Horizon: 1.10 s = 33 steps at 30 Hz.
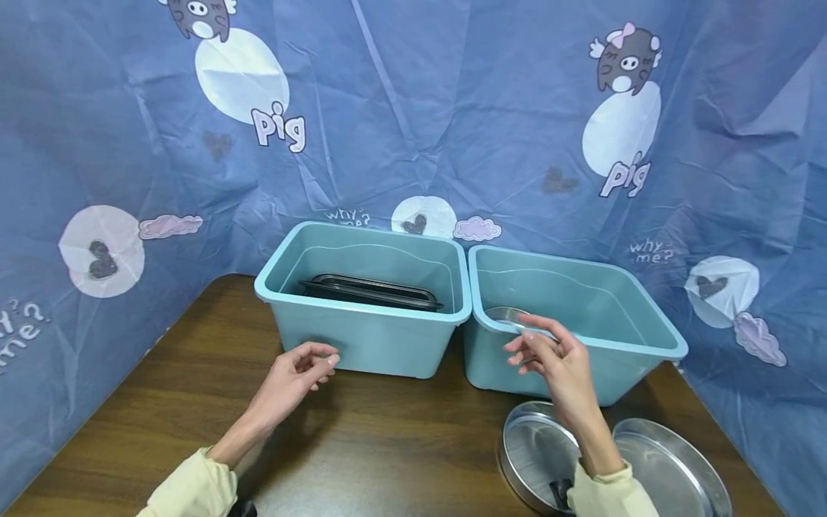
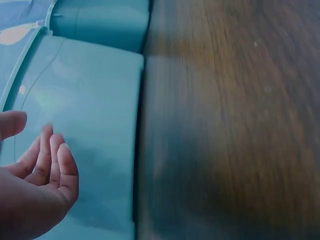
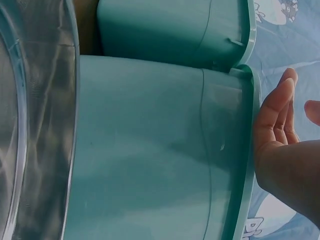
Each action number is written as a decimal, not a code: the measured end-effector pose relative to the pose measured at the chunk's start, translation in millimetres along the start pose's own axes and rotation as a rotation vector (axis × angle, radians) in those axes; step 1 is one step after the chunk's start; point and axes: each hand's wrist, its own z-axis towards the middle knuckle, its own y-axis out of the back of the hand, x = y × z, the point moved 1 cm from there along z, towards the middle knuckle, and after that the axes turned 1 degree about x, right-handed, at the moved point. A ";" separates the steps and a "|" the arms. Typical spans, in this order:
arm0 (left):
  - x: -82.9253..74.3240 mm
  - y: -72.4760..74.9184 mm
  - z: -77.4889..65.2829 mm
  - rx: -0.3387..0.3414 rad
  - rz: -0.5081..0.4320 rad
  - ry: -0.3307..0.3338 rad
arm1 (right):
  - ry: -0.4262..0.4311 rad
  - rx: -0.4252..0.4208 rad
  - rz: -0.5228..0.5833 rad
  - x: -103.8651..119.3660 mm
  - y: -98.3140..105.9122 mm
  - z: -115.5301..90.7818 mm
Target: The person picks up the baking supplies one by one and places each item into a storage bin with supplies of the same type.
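My left hand [image 1: 293, 377] hovers before the front wall of the left teal bin [image 1: 375, 337], fingers loosely bent and nothing in them. Dark oblong trays [image 1: 375, 293] lie inside that bin. Over the front rim of the right teal bin [image 1: 623, 370] is my right hand [image 1: 565, 362], also holding nothing. Just beyond its fingertips, the rim of a round, shiny object [image 1: 506, 314] shows inside the bin; the rest is hidden. In the right wrist view, the right hand [image 3: 282, 130] has relaxed fingers, thumb apart.
Two round metal pans or sieves [image 1: 531, 470] stand on the brown wooden table [image 1: 400, 452] at right, partly behind my right forearm. A small black item [image 1: 561, 492] shows at the nearer one. A blue patterned cloth [image 1: 413, 108] hangs behind the bins.
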 end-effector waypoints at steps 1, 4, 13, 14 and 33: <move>-0.3 -1.6 -0.6 0.012 -0.002 -0.003 | -0.002 -0.001 -0.004 0.1 1.0 -0.7; -1.1 -6.5 -1.7 0.040 -0.018 -0.001 | -0.013 -0.002 -0.005 0.6 3.9 -3.0; -5.5 -20.8 -3.6 0.101 -0.026 -0.013 | -0.018 -0.023 -0.029 0.9 17.0 -9.4; -5.9 -22.3 -3.5 0.106 -0.029 -0.016 | -0.016 -0.026 -0.033 0.7 18.7 -10.2; -9.4 -46.0 -5.1 0.215 -0.094 -0.027 | 0.021 -0.070 0.026 -3.9 47.8 -22.4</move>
